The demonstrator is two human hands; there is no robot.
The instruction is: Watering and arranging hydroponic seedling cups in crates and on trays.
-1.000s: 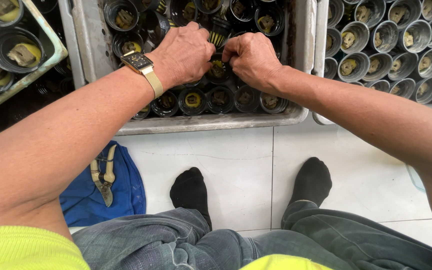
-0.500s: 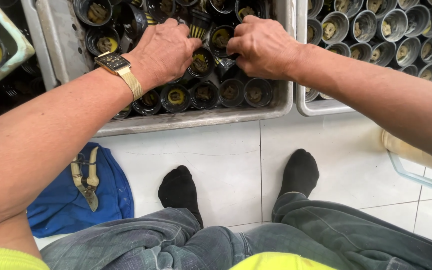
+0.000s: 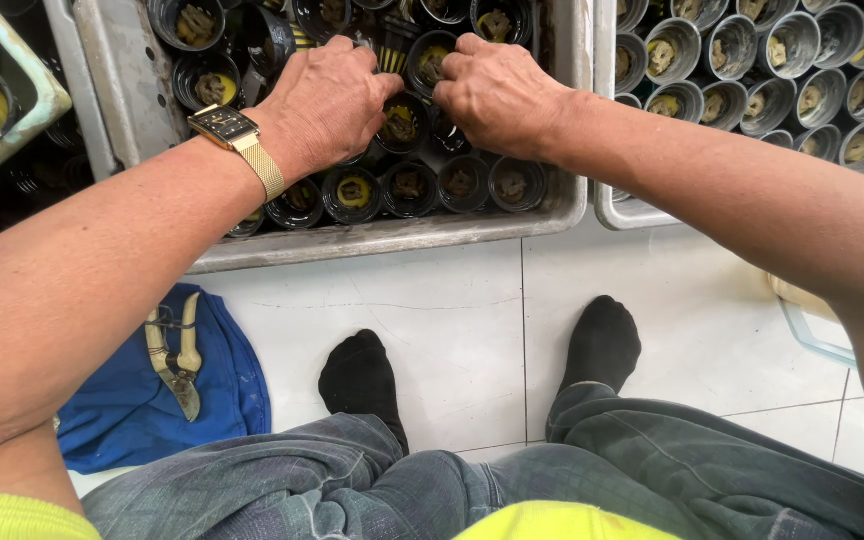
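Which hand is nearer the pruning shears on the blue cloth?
Left. The left hand rests on the pots in the grey tray, up and right of the shears. The right hand is further right across the tray.

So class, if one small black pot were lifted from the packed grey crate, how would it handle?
The small black pot looks thin-walled, so probably light and squashy. Neighbours crowd it in the grey crate, so it likely won't tip until lifted clear.
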